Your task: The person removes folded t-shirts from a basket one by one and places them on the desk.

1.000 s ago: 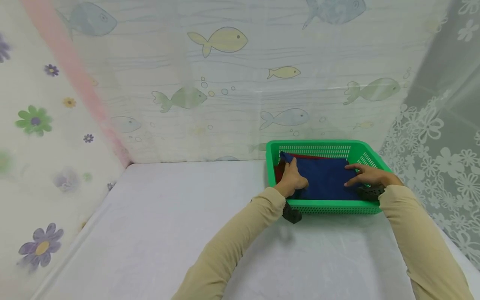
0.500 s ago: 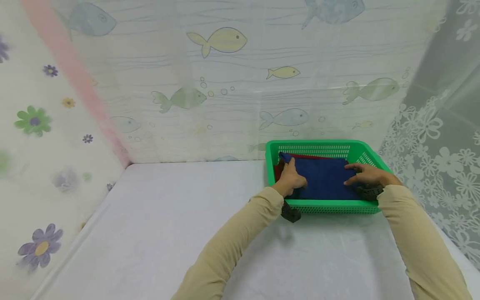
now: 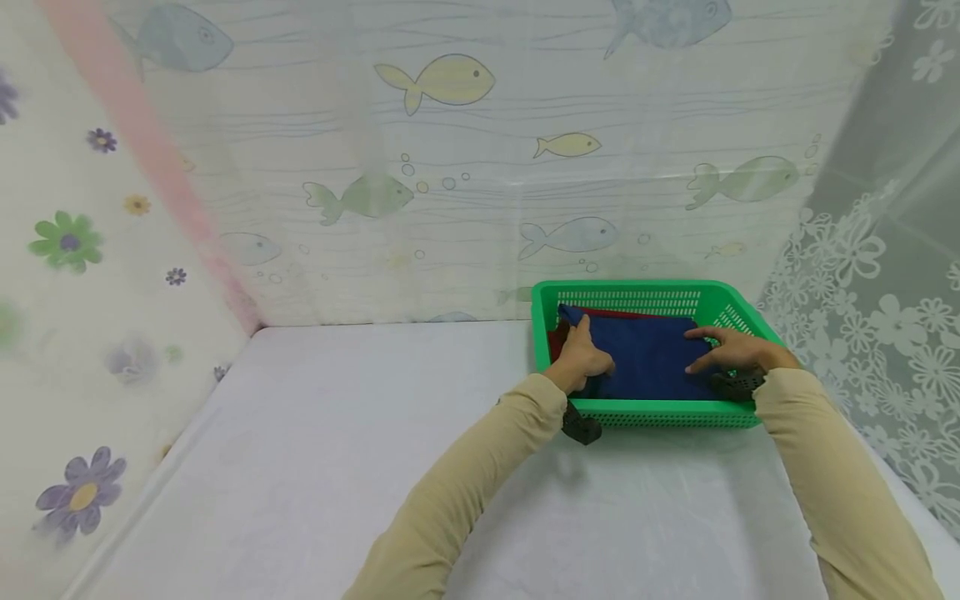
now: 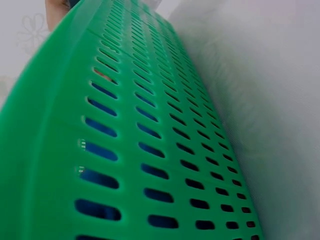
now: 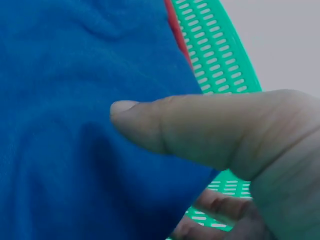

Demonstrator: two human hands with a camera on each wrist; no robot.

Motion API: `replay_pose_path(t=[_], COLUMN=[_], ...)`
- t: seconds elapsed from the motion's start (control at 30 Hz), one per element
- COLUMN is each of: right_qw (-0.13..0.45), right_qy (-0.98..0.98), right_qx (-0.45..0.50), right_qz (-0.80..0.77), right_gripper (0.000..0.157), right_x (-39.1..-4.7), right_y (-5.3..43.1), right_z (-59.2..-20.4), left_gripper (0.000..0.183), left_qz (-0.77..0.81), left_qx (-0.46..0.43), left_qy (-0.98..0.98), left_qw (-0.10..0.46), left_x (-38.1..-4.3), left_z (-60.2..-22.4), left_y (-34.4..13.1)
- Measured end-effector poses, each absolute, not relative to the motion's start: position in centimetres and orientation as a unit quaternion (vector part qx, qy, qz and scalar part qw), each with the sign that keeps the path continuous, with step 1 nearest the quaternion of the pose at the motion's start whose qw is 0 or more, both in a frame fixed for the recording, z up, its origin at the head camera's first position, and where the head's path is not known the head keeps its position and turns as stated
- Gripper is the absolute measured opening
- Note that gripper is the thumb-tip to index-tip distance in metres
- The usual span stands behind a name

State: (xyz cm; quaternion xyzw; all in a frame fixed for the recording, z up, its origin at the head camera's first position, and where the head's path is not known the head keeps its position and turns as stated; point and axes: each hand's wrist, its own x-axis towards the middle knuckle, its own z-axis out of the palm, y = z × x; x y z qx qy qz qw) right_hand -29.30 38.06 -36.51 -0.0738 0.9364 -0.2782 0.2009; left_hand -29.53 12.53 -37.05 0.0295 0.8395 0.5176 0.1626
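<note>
A folded dark blue cloth (image 3: 645, 354) lies spread across a green plastic basket (image 3: 660, 412), with red cloth (image 5: 172, 22) showing along its edge. My left hand (image 3: 581, 358) rests on the cloth's left side, index finger straight toward the raised back corner, thumb spread away. At the opposite side, my right hand (image 3: 738, 350) reaches over the cloth with index finger and thumb apart. In the right wrist view a digit lies large over the blue cloth, while other fingers (image 5: 225, 207) are partly hidden past the cloth's edge. Only the basket's outer wall (image 4: 135, 120) fills most of the left wrist view.
The basket stands at the back right of a white-covered table (image 3: 337, 450), close to a fish-print curtain (image 3: 450, 192). A flower-print sheet (image 3: 82, 333) hangs at left, lace (image 3: 870, 317) at right. A dark wrist device (image 3: 581, 425) sits before the basket's front wall.
The right hand's fingertips have shifted very slightly left over the blue cloth. Left hand, cloth and basket stay almost still.
</note>
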Motion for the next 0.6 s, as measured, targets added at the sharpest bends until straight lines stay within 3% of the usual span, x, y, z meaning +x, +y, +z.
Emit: replay_pose_path(t=[0.6], right_qw=[0.193], right_qy=[0.94], right_qx=[-0.074], right_qz=[-0.27], right_gripper=[0.084], right_x=[-29.18], right_y=[38.28], right_z=[-36.43], left_gripper=[0.093], left_qz=[0.517], left_qx=[0.02], left_qy=[0.838], left_qw=[0.175], left_x=[-29.74], left_z=[-36.73], left_y=[12.29])
